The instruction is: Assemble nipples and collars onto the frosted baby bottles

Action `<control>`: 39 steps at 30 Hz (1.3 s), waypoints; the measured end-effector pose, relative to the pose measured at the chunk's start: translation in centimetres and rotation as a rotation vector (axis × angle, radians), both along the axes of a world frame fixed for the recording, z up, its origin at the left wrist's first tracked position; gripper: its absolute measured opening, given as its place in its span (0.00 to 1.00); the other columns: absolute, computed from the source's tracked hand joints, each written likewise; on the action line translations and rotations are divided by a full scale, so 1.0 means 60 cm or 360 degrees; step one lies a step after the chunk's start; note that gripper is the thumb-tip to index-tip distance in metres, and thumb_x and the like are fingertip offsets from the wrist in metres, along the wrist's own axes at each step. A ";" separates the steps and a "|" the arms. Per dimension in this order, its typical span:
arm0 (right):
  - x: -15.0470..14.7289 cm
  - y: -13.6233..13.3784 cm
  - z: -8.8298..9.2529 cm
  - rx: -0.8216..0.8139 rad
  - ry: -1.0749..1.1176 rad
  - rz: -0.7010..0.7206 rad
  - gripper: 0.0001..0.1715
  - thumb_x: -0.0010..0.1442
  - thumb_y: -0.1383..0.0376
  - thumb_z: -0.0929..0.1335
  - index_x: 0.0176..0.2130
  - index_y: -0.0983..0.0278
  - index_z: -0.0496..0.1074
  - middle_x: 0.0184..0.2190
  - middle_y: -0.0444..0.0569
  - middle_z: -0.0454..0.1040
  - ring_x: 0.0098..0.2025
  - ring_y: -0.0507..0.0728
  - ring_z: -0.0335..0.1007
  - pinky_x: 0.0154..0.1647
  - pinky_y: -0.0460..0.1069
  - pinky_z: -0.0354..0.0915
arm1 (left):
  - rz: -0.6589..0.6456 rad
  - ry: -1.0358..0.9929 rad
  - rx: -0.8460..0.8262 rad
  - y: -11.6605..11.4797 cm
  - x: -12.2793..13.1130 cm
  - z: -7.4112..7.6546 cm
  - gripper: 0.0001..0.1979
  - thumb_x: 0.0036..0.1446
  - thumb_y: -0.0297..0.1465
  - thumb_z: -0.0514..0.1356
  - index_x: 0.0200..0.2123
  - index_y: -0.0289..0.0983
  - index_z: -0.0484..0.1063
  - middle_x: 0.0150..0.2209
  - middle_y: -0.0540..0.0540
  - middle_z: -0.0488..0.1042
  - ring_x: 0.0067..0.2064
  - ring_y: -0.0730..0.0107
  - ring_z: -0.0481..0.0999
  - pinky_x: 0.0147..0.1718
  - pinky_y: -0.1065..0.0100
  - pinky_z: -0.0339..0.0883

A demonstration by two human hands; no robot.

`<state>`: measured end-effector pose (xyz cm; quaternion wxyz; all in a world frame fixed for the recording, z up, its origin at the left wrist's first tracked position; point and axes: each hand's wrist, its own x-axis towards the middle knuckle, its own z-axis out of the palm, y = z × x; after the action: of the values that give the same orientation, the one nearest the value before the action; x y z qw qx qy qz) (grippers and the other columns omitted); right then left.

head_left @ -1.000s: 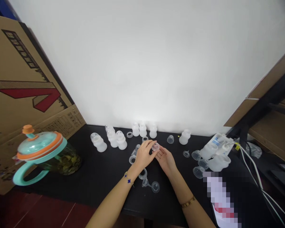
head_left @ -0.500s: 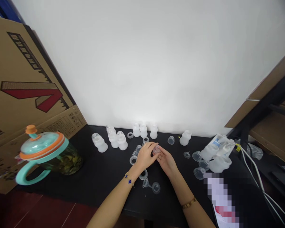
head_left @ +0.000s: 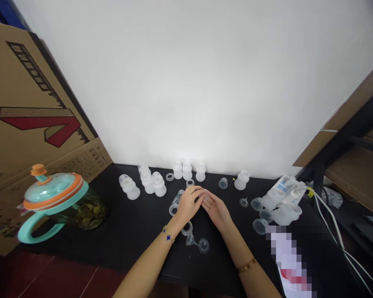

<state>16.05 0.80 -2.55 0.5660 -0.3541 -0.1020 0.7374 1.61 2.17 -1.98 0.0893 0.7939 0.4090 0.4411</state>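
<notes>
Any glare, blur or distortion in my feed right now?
Head view: the wall glows palest behind the middle bottles; the jug looks stretched near the left edge, likely wide-angle distortion; the clear piece at the fingers is indistinct; a mosaic patch hides detail at lower right.

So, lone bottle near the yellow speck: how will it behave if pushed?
The bottle is probably light: small, in translucent-looking white plastic. It could tip rather than slide, standing taller than it is wide. Once over, its rounded sides may let it roll.
</notes>
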 end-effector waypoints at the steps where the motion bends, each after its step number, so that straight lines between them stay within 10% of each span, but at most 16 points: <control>1: 0.000 -0.001 0.001 -0.0007 0.0000 0.0001 0.08 0.62 0.70 0.70 0.41 0.66 0.80 0.38 0.52 0.84 0.40 0.54 0.82 0.48 0.48 0.75 | -0.0008 -0.0006 -0.0002 0.000 0.000 0.000 0.09 0.67 0.30 0.59 0.45 0.42 0.79 0.45 0.45 0.79 0.48 0.61 0.77 0.49 0.58 0.73; 39: 0.005 0.005 -0.006 -0.0060 -0.0026 -0.0029 0.07 0.62 0.71 0.69 0.38 0.66 0.79 0.36 0.53 0.84 0.43 0.58 0.82 0.49 0.51 0.76 | 0.0087 -0.0041 0.0058 -0.012 0.001 0.014 0.16 0.65 0.36 0.61 0.55 0.42 0.72 0.51 0.42 0.78 0.54 0.57 0.76 0.53 0.54 0.72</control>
<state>16.36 1.12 -2.90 0.5651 -0.3717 -0.0895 0.7311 1.67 1.46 -1.15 0.0678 0.7781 0.4213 0.4609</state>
